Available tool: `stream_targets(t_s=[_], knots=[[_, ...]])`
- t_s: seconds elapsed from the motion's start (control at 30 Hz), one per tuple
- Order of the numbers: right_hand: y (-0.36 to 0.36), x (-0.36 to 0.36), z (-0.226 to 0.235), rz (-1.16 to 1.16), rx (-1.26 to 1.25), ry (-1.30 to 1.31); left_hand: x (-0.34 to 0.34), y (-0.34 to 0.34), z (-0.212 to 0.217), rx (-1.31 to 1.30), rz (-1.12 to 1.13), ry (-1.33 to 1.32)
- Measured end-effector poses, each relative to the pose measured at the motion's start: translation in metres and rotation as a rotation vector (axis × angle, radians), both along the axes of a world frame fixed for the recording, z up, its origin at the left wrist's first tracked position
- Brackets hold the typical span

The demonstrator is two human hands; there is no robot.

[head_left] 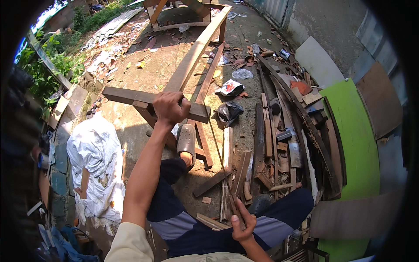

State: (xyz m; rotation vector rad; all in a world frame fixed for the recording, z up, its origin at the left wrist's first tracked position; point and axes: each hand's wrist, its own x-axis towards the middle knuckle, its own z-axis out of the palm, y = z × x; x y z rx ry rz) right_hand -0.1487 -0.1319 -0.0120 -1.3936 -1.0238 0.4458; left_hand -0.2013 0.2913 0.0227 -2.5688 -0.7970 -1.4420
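A dark wooden plank (126, 95) lies crosswise over the near end of a long wooden bench frame (197, 53). My left hand (171, 108) is closed over the plank, pressing it from above. In my right hand (244, 223), low and in front of my lap, is the handle of a handsaw. The saw's thin blade (228, 185) is seen nearly edge-on and slants up to the plank's right end. Whether its teeth are in the wood I cannot tell. My foot, in a grey-brown clog (186, 136), is beside the bench legs below the plank.
Scrap boards (286, 126) are piled on the right, beside a leaning green panel (362, 153). A white cloth sack (97, 161) lies at left by a low block wall (58, 187). Plastic wrappers (230, 112) and leaves litter the ground. A wooden table (179, 22) stands far ahead.
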Motion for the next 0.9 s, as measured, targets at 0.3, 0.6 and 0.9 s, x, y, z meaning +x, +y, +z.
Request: stream_targets(t_s=[0.3,0.6,0.9], knots=[[0.161,0.025,0.014,0.014,0.093,0.135,-0.009,0.001,-0.003,-0.034,0.015,0.049],[0.057,0.015,0.009,-0.021,-0.012,0.112,0.006,-0.006,0.000,-0.001,0.013,0.004],[0.064,0.006,0.013,-0.026,-0.086,0.074,-0.005,0.002,-0.001,-0.013,0.014,0.085]])
